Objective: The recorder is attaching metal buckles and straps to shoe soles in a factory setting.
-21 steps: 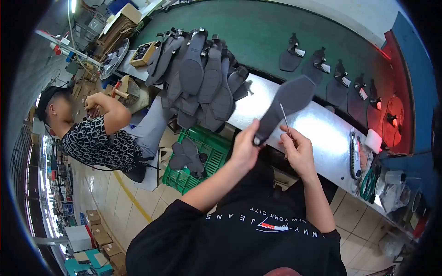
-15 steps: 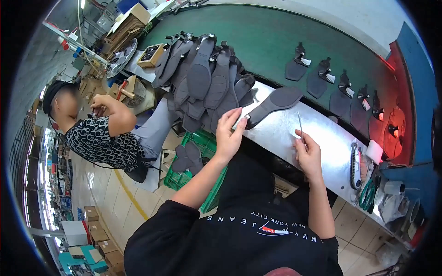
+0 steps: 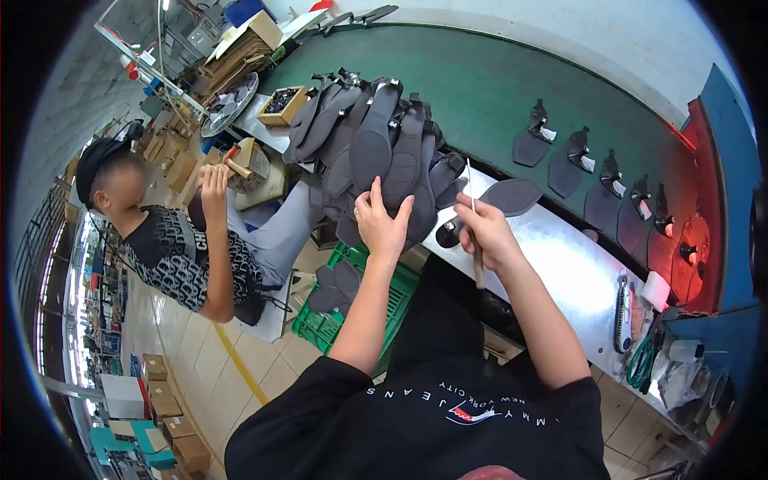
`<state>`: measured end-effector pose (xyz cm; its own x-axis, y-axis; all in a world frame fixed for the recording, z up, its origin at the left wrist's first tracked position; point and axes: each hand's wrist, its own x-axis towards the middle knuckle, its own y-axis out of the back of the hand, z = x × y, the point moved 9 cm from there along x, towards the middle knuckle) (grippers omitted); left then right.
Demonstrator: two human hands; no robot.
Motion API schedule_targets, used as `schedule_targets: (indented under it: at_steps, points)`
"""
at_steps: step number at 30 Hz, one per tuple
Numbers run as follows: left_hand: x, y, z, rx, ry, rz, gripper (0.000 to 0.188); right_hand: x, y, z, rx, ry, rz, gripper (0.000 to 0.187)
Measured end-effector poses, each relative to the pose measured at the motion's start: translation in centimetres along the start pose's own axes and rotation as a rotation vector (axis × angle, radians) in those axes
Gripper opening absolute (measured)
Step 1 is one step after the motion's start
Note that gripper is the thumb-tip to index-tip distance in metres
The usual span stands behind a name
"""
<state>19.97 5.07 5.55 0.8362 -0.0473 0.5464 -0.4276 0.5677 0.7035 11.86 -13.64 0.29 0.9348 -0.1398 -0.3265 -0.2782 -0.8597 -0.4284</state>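
My left hand (image 3: pixel 382 226) rests on the near side of a heap of dark grey sandals (image 3: pixel 372 148), fingers spread on a sole and thumb apart. My right hand (image 3: pixel 490 234) is closed around a thin tool (image 3: pixel 470 182), whose slim pale shaft points up past the fingers and whose brownish handle comes out below. Partly hidden behind that hand, a single dark sandal (image 3: pixel 516 198) lies on the metal bench top (image 3: pixel 552 248). Its dark strap end shows to the left of the hand.
Several strapped sandals (image 3: pixel 570 164) line the green conveyor belt (image 3: pixel 480 88) toward a red-lit box (image 3: pixel 708 240). A knife (image 3: pixel 623 316) and green-handled scissors (image 3: pixel 642 360) lie at the right. A green crate (image 3: pixel 320 326) holds soles below. A co-worker (image 3: pixel 180 232) sits at the left.
My left hand has left the single sandal and moved up and left onto the heap. My right hand has come left over that sandal, with the tool now more upright. The co-worker's arm has shifted.
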Motion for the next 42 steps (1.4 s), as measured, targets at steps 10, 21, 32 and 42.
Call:
schedule_targets:
  at_steps: [10,21,32,42]
  points:
    - [0.6,-0.4,-2.8,-0.906,0.374,-0.189,0.057,5.1,-3.7,3.4,0.254,-0.287,0.088,0.03]
    - [1.7,0.2,0.1,-1.27,0.329,-0.698,0.072,5.3,-3.1,0.1,0.365,-0.215,0.045,0.033]
    - [3.8,-3.2,-4.1,-1.098,0.608,-0.485,0.044,-0.9,4.9,-13.6,-0.292,0.067,-0.028,0.028]
    - [3.4,-2.1,0.4,-0.159,-0.037,-0.174,0.043,0.9,3.1,-10.1,-1.778,0.047,-0.435,0.034]
